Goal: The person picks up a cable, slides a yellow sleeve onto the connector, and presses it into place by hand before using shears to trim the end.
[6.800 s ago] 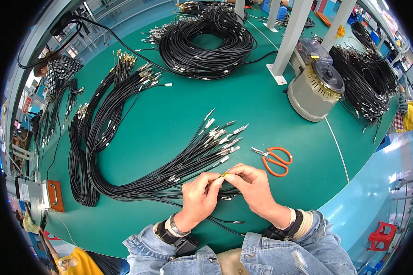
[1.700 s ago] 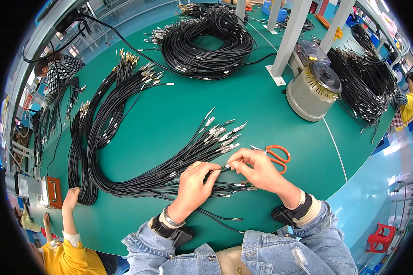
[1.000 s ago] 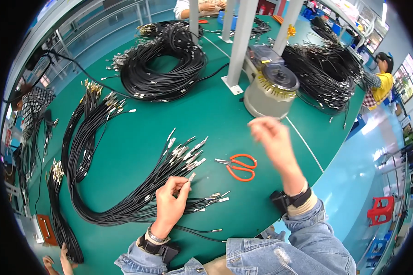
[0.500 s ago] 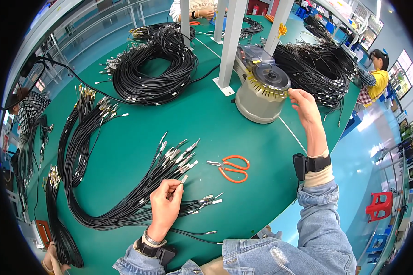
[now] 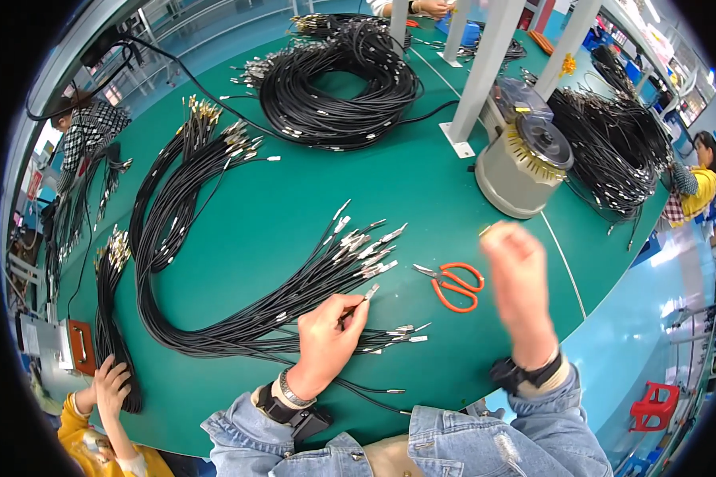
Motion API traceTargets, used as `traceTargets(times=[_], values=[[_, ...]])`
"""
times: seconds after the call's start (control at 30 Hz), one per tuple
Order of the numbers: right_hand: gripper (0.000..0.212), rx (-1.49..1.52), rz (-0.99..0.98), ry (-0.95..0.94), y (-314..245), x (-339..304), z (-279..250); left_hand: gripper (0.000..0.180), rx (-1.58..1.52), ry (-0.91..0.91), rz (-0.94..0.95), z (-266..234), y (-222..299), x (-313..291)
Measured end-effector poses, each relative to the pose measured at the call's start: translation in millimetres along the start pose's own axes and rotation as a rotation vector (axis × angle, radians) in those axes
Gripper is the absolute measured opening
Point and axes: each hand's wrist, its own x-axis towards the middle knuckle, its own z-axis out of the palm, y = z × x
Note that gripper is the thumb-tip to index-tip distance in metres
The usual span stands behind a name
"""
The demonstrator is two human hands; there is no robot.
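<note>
My left hand (image 5: 326,342) pinches a black cable near its end, and the cable's pale connector (image 5: 371,292) sticks out past the fingertips. Below and beyond that hand a bundle of black cables (image 5: 215,330) fans out, its light-coloured connectors pointing right. My right hand (image 5: 519,274), smeared by motion, is closed in front of the round beige machine (image 5: 511,187) with yellow pieces around its rim. At its fingertips shows a small gold-coloured piece (image 5: 485,231), too blurred to name. Between my hands lie orange-handled scissors (image 5: 458,288), slightly open, touched by neither hand.
A big coil of black cables (image 5: 338,103) sits at the back; another heap (image 5: 612,151) lies behind the machine. Grey posts (image 5: 485,71) rise from the green table (image 5: 406,179). At lower left, another person's hands (image 5: 113,383) touch a cable bundle (image 5: 111,298). A red stool (image 5: 655,407) stands on the floor.
My right hand has drawn back from the machine's rim toward me. The view has shifted, so the table things sit elsewhere in the picture. The other person at lower left shows more.
</note>
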Motion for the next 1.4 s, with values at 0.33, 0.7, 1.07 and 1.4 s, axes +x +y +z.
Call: traceTargets(times=[0.33,0.7,1.07,1.4], values=[[0.003,-0.133,0.099,-0.33,56,-52,66,0.01,0.068,0.05,0.153,0,4,-2],[0.004,-0.117,0.096,-0.293,64,-54,70,0.01,0.075,0.049,0.153,0,6,-3],[0.006,-0.08,0.103,-0.227,66,-54,73,0.01,0.059,0.068,0.153,2,7,-3],[0.006,-0.045,0.144,-0.191,65,-58,75,0.01,0.073,0.058,0.163,3,8,-4]])
